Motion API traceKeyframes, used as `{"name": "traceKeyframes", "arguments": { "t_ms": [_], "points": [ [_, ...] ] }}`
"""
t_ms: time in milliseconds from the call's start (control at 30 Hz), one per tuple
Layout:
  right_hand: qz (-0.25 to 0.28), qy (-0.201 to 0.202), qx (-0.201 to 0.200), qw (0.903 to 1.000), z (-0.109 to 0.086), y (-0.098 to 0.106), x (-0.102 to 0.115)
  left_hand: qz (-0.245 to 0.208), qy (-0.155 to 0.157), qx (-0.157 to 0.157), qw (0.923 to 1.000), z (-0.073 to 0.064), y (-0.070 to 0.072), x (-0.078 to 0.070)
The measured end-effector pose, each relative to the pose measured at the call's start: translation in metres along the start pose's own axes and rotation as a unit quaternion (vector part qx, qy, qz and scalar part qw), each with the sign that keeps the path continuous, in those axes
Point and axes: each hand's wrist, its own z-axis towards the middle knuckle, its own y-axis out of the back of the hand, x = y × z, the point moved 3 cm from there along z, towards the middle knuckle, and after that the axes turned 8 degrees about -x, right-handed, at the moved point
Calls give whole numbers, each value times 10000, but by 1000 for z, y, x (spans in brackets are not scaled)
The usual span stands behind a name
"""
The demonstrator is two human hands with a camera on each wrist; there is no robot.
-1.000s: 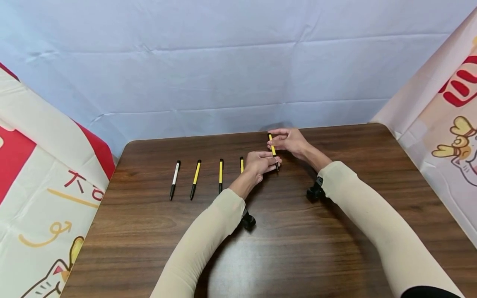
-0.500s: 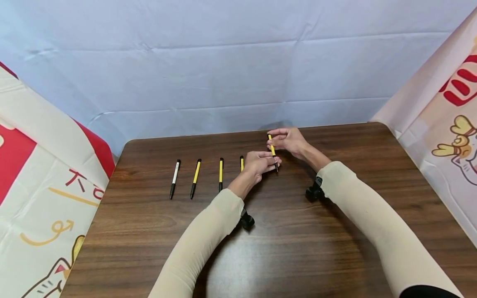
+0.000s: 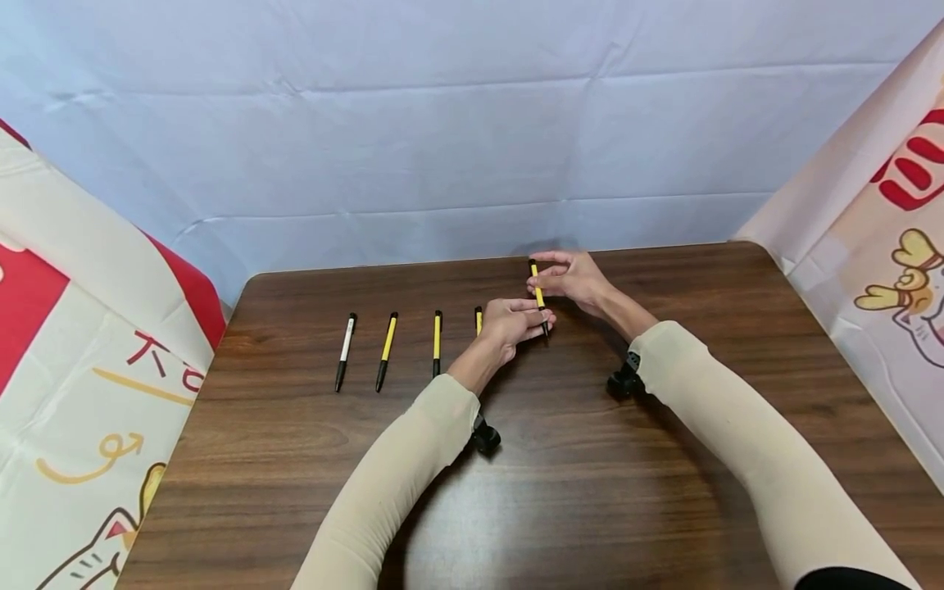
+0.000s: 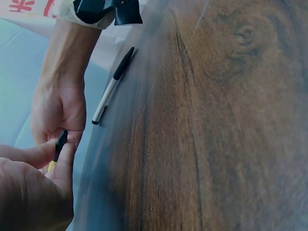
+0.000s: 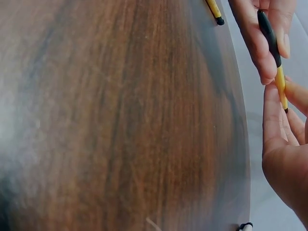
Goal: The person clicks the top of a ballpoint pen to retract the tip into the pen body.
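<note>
A yellow pen with a black grip [image 3: 537, 283] is held between both hands near the far edge of the table, its tip pointing back toward the person. My left hand [image 3: 510, 321] pinches it around the black grip, which also shows in the left wrist view as a black pen end [image 4: 60, 144]. Thumb and fingers of my right hand [image 3: 575, 281] pinch the yellow barrel close to its black top. In the right wrist view, the right hand [image 5: 288, 154] sits below the left hand [image 5: 257, 41] along the pen.
Left of the hands, a white pen [image 3: 345, 352] and yellow pens [image 3: 387, 351] lie in a row on the brown wooden table [image 3: 295, 459]. The left hand partly covers the nearest yellow pen [image 3: 478, 318]. Another white pen [image 4: 113, 86] lies by the right arm. A pale cloth [image 3: 442, 131] hangs behind.
</note>
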Motion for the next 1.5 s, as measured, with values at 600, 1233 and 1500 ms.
{"name": "traceKeyframes", "arguments": {
  "t_ms": [600, 1233, 1500],
  "points": [
    [-41, 79, -70, 9999, -9, -7, -2, 378, -31, 314, 9988, -5, 7, -3],
    [-139, -36, -15, 9999, -25, -19, -5, 757, -53, 606, 9953, -17, 21, -4],
    [-207, -10, 103, 9997, -31, -25, -10, 960, -34, 574, 9937, -23, 29, 0]
  ]
}}
